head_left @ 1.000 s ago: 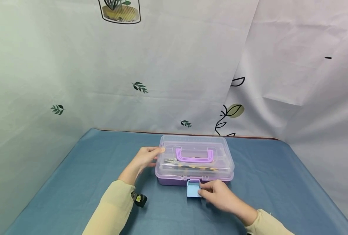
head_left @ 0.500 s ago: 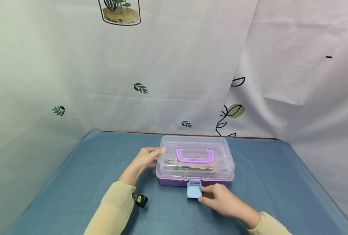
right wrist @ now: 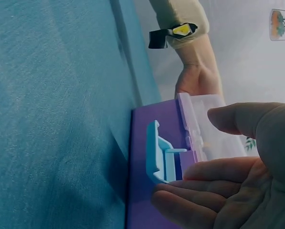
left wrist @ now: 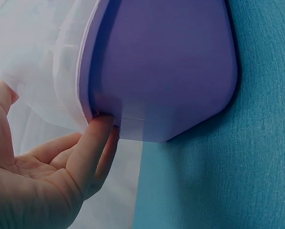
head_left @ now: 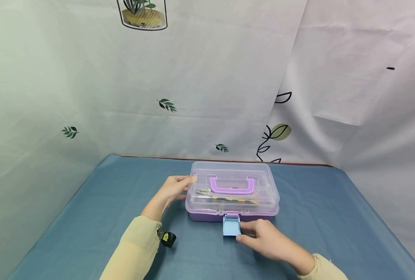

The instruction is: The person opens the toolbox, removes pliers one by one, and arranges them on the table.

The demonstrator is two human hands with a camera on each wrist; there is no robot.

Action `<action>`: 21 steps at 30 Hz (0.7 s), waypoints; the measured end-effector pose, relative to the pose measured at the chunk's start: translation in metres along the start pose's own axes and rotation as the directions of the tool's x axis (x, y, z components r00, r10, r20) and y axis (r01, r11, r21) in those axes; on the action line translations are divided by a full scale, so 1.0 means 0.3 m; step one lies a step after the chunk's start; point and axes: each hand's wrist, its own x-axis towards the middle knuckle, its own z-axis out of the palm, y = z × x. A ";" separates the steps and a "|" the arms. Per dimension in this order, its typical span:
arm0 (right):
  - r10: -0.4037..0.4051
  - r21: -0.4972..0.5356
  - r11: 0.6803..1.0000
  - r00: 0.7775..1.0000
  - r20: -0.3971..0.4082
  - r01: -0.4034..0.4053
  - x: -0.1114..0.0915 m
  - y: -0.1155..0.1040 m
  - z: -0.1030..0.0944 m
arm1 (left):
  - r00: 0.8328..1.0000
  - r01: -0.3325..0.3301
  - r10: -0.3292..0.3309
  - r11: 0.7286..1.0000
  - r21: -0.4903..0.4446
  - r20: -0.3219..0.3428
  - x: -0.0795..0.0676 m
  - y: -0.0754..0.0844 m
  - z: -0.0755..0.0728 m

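Observation:
A plastic storage box [head_left: 232,171] with a clear lid, a purple handle [head_left: 232,190] and a purple base [left wrist: 166,67] stands on the blue cloth, lid down. My left hand [head_left: 172,188] grips its left side, thumb on the lid and fingertips hooked under the rim. A light blue latch [head_left: 231,226] hangs flipped outward from the front edge. Beside it is my right hand [head_left: 265,238], fingers extended, fingertips right at the latch's right edge. The thumb stands apart from the other fingers in the right wrist view. Yellow and dark items [head_left: 237,200] show blurred through the lid.
A blue cloth [head_left: 123,202] covers the table beneath the box. Behind rises a white curtain [head_left: 207,77] printed with leaves, close to the box's back side. A black strap device [head_left: 166,238] sits on the left wrist.
The right hand has shifted slightly down and toward me, and the latch has swung a little lower. The left hand and the box have stayed in place.

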 end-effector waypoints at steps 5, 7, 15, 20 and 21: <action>-0.002 0.015 1.000 1.000 0.006 0.001 -0.004 -0.008 0.002 | 1.000 0.004 -0.004 1.000 -0.001 0.003 0.001 -0.001 0.000; -0.008 0.025 1.000 1.000 0.016 0.007 -0.007 -0.011 0.003 | 1.000 0.006 -0.006 1.000 -0.003 0.004 0.001 -0.001 0.000; -0.025 0.030 0.999 0.999 0.033 0.024 0.003 -0.003 0.009 | 1.000 0.005 -0.005 1.000 0.001 -0.004 0.003 -0.001 0.000; 0.004 0.040 0.999 0.998 0.069 -0.007 0.012 0.004 0.014 | 1.000 0.001 -0.001 1.000 0.006 -0.005 0.005 -0.005 -0.002; 0.005 0.044 0.999 0.997 0.072 -0.008 0.015 0.004 0.014 | 1.000 0.001 -0.001 1.000 0.006 -0.006 0.006 -0.006 -0.003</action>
